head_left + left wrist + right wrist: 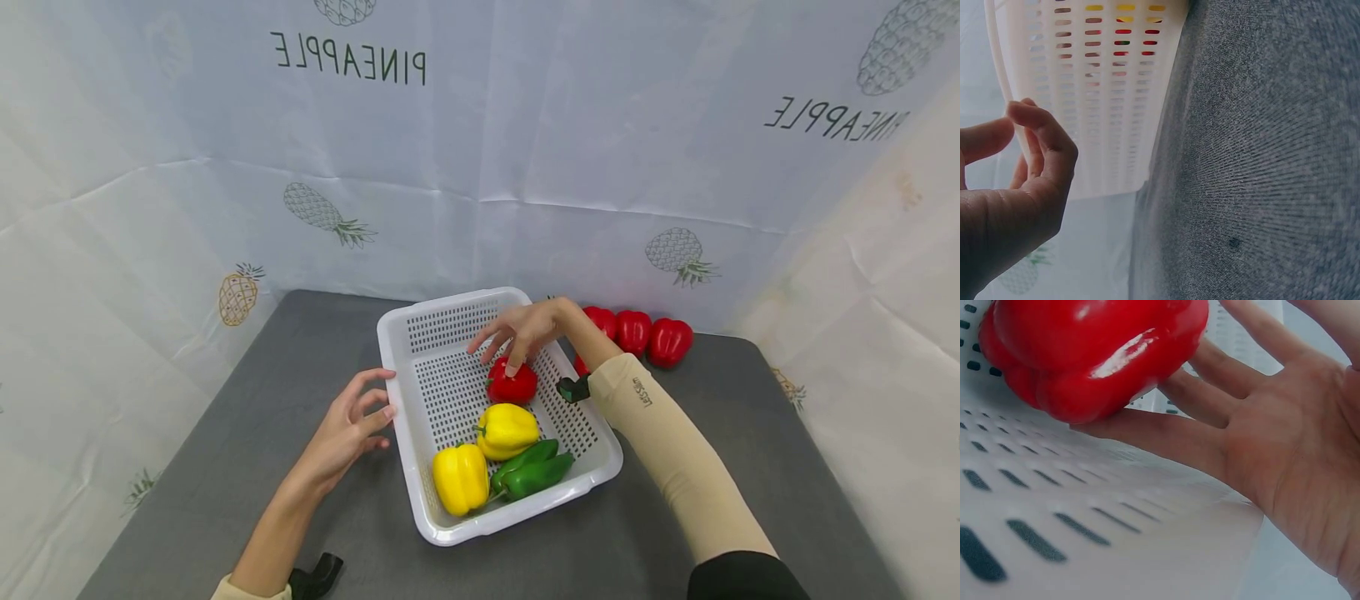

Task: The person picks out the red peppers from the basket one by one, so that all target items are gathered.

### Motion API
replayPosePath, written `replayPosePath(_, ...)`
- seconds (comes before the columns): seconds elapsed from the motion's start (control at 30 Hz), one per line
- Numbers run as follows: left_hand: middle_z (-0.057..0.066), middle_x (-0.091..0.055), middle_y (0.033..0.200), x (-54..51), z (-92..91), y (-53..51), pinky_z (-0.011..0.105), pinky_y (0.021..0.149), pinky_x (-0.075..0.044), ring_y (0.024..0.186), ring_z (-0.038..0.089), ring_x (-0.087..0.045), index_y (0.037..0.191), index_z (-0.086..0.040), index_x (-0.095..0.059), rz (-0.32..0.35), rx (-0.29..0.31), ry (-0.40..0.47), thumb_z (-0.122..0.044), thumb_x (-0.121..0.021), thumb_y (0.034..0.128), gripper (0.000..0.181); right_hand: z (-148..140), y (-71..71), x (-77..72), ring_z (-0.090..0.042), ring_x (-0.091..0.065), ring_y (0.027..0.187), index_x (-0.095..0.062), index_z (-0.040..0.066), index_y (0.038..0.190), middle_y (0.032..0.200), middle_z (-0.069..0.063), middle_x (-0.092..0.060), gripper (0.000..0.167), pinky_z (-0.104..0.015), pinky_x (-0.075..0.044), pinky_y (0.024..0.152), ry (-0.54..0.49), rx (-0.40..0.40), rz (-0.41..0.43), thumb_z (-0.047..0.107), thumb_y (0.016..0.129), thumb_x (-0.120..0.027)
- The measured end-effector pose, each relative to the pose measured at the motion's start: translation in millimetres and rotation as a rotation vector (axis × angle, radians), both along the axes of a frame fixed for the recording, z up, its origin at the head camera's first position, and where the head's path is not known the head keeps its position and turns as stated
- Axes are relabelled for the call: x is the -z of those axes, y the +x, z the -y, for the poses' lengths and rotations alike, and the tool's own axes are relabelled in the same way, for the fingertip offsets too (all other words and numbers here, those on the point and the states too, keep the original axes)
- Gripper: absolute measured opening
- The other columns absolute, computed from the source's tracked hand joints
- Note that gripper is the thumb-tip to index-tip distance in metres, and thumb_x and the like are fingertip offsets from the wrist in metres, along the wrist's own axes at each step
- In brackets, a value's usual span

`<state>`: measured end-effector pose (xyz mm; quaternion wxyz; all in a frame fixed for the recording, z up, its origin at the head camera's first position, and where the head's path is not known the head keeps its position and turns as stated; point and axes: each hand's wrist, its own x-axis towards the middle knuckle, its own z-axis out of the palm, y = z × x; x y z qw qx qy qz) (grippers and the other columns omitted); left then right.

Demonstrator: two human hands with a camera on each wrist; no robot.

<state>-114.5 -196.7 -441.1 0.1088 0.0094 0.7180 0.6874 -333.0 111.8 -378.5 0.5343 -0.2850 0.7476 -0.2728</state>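
Observation:
A white perforated plastic basket sits at a slant on the dark table. My left hand holds its left rim, with thumb and curled fingers at the edge in the left wrist view. Inside the basket, my right hand reaches over a red bell pepper, its fingers spread and fairly straight. The right wrist view has those fingers touching the red pepper's underside and side. Nearer me in the basket lie two yellow bell peppers and green peppers.
Several more red bell peppers are grouped behind the basket to the right, partly hidden by my right forearm. A pale curtain printed with pineapples hangs along the back and sides of the grey table.

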Motion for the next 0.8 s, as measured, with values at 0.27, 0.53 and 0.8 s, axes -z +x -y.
replayPosePath(0.27,0.009,-0.063,0.123,0.3,-0.4,0.0,0.030,0.072,-0.060,0.099,0.017,-0.064,0.161,-0.014,-0.035,-0.007,-0.004,-0.009,-0.014,-0.068,0.1069,0.063,4,2.4,1.0,-0.034,-0.057,0.142,-0.046,0.019,0.164,0.162,-0.014,-0.052,0.087,-0.049,-0.063,0.105,0.059,-0.015,-0.007,0.009,0.087,-0.085)
replayPosePath(0.53,0.005,-0.064,0.119,0.6,-1.2,0.8,0.029,0.071,-0.061,0.099,0.018,-0.064,0.159,-0.015,-0.037,0.002,-0.013,-0.013,-0.012,-0.069,0.1062,0.062,10,4.6,4.6,-0.033,-0.061,0.138,-0.048,0.019,0.163,0.156,-0.015,-0.056,0.085,-0.048,-0.062,0.106,0.069,-0.045,-0.014,0.009,0.087,-0.086)
replayPosePath(0.8,0.008,-0.064,0.122,-0.1,-1.3,0.6,0.030,0.071,-0.060,0.100,0.018,-0.062,0.160,-0.015,-0.036,0.000,-0.012,-0.013,-0.013,-0.068,0.1067,0.062,15,7.1,6.2,-0.031,-0.061,0.138,-0.050,0.020,0.161,0.155,-0.016,-0.056,0.084,-0.049,-0.059,0.112,0.100,-0.040,-0.024,0.009,0.086,-0.086)
